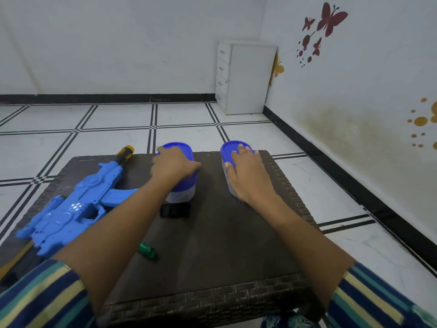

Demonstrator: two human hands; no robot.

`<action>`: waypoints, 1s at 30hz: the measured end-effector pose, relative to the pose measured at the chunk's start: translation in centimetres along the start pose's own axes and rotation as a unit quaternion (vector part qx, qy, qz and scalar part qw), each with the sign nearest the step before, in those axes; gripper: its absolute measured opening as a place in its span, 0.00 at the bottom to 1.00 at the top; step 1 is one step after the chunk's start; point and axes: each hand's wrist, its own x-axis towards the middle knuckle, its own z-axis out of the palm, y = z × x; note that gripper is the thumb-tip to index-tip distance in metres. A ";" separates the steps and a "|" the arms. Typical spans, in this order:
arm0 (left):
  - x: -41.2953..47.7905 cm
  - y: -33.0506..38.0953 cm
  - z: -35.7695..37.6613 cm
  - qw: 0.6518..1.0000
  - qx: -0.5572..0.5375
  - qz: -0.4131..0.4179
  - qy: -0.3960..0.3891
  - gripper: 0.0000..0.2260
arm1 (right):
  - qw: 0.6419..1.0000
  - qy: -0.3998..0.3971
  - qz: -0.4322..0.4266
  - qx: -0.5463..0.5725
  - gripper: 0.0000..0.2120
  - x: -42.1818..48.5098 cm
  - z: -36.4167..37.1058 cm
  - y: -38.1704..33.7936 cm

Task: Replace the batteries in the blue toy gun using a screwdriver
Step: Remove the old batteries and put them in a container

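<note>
The blue toy gun (75, 204) lies on the left of the dark woven table (212, 245), its yellow-and-black muzzle pointing to the far edge. My left hand (171, 165) grips the blue lid of a clear container (182, 185) at the table's far middle. My right hand (246, 176) lies over the blue lid of a second container (230, 150) to the right, fingers spread across it and thumb down its side. A green screwdriver handle (147, 250) shows beside my left forearm; its shaft is hidden. A small black object (175, 210) lies in front of the left container.
A yellow strip (16, 259) pokes out under the gun at the table's left edge. Tiled floor surrounds the table. A white drawer unit (244, 76) stands in the far corner, and a wall runs along the right.
</note>
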 end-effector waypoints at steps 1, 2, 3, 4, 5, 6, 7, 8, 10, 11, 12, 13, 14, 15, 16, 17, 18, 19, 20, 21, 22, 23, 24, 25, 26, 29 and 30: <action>-0.6 0.2 0.1 1.000 -0.003 0.009 0.007 0.33 | 1.000 -0.007 -0.013 0.016 0.22 -0.5 -0.1 -0.6; -1.4 0.5 0.3 1.000 -0.004 0.018 0.008 0.33 | 0.999 -0.020 -0.025 0.030 0.22 -1.1 -0.2 -1.2; -2.2 0.7 0.5 1.000 -0.005 0.026 0.008 0.32 | 0.998 -0.030 -0.034 0.042 0.22 -1.7 -0.3 -1.7; -2.9 0.9 0.8 0.999 -0.004 0.034 0.011 0.31 | 0.997 -0.034 -0.039 0.055 0.21 -2.3 -0.2 -2.2; -3.7 1.1 0.9 0.999 -0.002 0.040 0.015 0.29 | 0.996 -0.034 -0.039 0.073 0.19 -3.0 -0.2 -2.6; -4.5 1.1 1.0 0.999 0.001 0.048 0.021 0.26 | 0.994 -0.030 -0.036 0.096 0.16 -3.9 -0.3 -3.0; -5.0 1.2 1.1 0.998 0.004 0.057 0.025 0.24 | 0.991 -0.024 -0.027 0.125 0.14 -4.7 -0.5 -3.3; -5.6 1.1 1.0 0.997 0.006 0.066 0.029 0.24 | 0.987 -0.021 -0.016 0.160 0.12 -5.6 -0.6 -3.5; -6.4 1.1 0.8 0.996 0.017 0.082 0.037 0.25 | 0.971 -0.035 0.013 0.237 0.15 -7.4 -0.6 -3.8; -6.6 1.0 0.8 0.995 0.025 0.090 0.040 0.25 | 0.960 -0.050 0.020 0.273 0.19 -8.3 -0.3 -4.0; -6.8 0.9 0.7 0.994 0.032 0.097 0.041 0.24 | 0.949 -0.070 0.027 0.307 0.26 -9.2 0.1 -4.3; -6.9 0.9 0.7 0.993 0.035 0.103 0.042 0.24 | 0.937 -0.086 0.036 0.337 0.34 -9.9 0.6 -4.6; -6.9 0.9 0.5 0.993 0.032 0.107 0.044 0.23 | 0.927 -0.093 0.045 0.360 0.41 -10.4 1.3 -5.0; -6.9 1.0 0.3 0.992 0.026 0.112 0.046 0.23 | 0.921 -0.083 0.053 0.376 0.46 -10.5 2.2 -5.4; -7.1 1.1 0.2 0.992 0.016 0.116 0.044 0.23 | 0.918 -0.058 0.066 0.386 0.48 -10.4 3.0 -5.6; -7.3 1.4 0.0 0.992 0.009 0.118 0.040 0.22 | 0.914 -0.029 0.081 0.397 0.49 -10.2 3.7 -5.8; -7.5 1.7 -0.1 0.992 0.006 0.119 0.032 0.22 | 0.910 -0.006 0.096 0.403 0.50 -9.8 4.2 -5.9; -7.8 1.9 -0.2 0.992 0.010 0.122 0.025 0.22 | 0.910 0.013 0.105 0.401 0.50 -9.5 4.6 -6.0; -7.9 2.0 -0.2 0.992 0.013 0.126 0.019 0.21 | 0.913 0.031 0.108 0.392 0.50 -9.3 4.9 -6.0; -7.8 2.0 -0.3 0.991 0.016 0.129 0.015 0.21 | 0.915 0.045 0.107 0.386 0.48 -9.1 5.1 -6.0; -7.5 1.9 -0.4 0.991 0.015 0.130 0.009 0.22 | 0.915 0.056 0.106 0.386 0.47 -9.0 5.2 -5.9; -7.2 1.8 -0.6 0.991 0.013 0.131 0.003 0.22 | 0.914 0.067 0.103 0.386 0.44 -8.9 5.3 -5.8; -6.9 1.7 -0.9 0.991 0.009 0.133 -0.005 0.22 | 0.915 0.075 0.099 0.385 0.42 -8.7 5.2 -5.7; -6.6 1.7 -1.2 0.991 0.007 0.135 -0.015 0.22 | 0.917 0.079 0.093 0.380 0.40 -8.6 5.2 -5.5; -6.4 1.7 -1.4 0.990 0.008 0.139 -0.025 0.22 | 0.919 0.082 0.088 0.375 0.39 -8.4 5.2 -5.3; -6.2 2.0 -1.5 0.987 0.017 0.150 -0.045 0.19 | 0.919 0.092 0.079 0.376 0.37 -8.3 5.3 -5.1; -6.2 2.2 -1.6 0.987 0.020 0.151 -0.051 0.19 | 0.918 0.094 0.079 0.378 0.37 -8.4 5.4 -5.1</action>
